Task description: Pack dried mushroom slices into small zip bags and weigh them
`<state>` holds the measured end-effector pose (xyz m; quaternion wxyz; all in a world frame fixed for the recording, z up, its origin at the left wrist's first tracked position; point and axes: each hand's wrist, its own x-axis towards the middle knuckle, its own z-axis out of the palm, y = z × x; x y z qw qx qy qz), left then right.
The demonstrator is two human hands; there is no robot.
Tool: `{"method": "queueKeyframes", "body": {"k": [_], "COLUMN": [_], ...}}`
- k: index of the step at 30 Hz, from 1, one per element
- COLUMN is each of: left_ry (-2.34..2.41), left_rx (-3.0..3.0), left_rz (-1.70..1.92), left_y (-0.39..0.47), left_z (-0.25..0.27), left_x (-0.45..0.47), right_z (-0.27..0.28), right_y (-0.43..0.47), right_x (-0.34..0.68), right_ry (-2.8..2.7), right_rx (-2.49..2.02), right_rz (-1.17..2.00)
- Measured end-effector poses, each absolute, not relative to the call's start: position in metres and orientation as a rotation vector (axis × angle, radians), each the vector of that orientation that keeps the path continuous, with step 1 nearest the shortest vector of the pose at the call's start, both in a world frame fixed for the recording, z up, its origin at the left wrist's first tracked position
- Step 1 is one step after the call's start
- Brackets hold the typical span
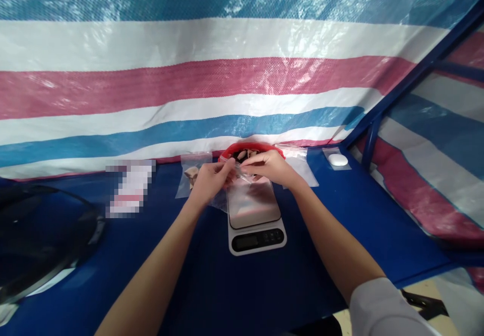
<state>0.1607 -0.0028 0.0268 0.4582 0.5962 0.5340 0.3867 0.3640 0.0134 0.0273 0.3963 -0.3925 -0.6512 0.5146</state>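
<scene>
A clear plastic bag is pinched between my two hands above the far end of a kitchen scale. My left hand grips its left side with the fingers closed. From the right, my right hand pinches the bag's upper edge. Just behind the hands sits a red bag holding dark and tan pieces, partly hidden by my fingers. Left of my left hand lies another clear bag with tan pieces in it. The scale's display looks dark.
Flat clear bags lie right of the red bag. Farther right, a white rounded object rests on a small clear bag. A pixelated packet and a black round object are on the left. Striped sheeting hangs behind the blue table.
</scene>
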Motion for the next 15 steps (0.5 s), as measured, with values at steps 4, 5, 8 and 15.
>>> {"method": "queueKeyframes", "body": {"k": [4,5,8,15], "left_ry": [1.202,1.187,1.161,1.129], "left_rx": [1.255,1.234,1.195,1.17], "left_rz": [0.973,0.973,0.955,0.917], "left_y": [-0.0002,-0.0002,-0.0007,-0.0012], "left_z": [0.0241,0.0245,0.0262,0.0246], "left_x": [0.16,0.1599,0.16,0.1619], "right_z": [0.0273,0.0277,0.0302,0.0295], "right_y": [0.0128,0.0127,0.012,0.0139], "right_x": [0.3647,0.3651,0.366,0.3661], "right_ry": [-1.755,-1.771,-1.766,-1.737], "right_rx": [-0.981,-0.976,-0.968,-1.039], "right_rz": [1.247,1.246,1.27,1.286]}}
